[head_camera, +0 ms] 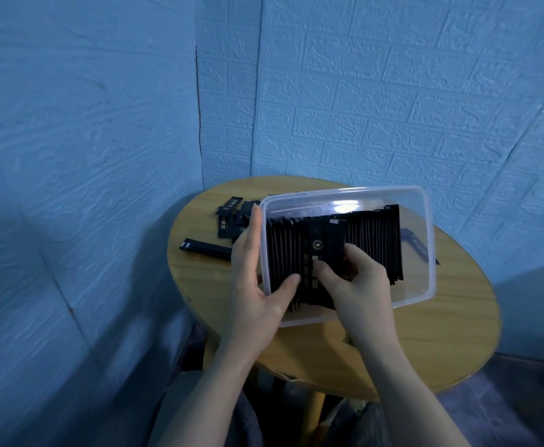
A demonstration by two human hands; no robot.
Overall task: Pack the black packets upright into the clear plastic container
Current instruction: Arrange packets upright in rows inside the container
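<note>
The clear plastic container (422, 253) sits at the centre of the frame on the round wooden surface (425, 343), tipped toward the person, probably so the row of black packets (373, 243) standing on edge inside stays in sight. The left hand (254, 285) braces its left wall, fingers straight outside and thumb over the rim, seemingly to steady it, while the right hand (357, 285) has its fingers clamped on one packet (325, 240) lying across the row. Loose packets (232, 221) wait at centre left
</note>
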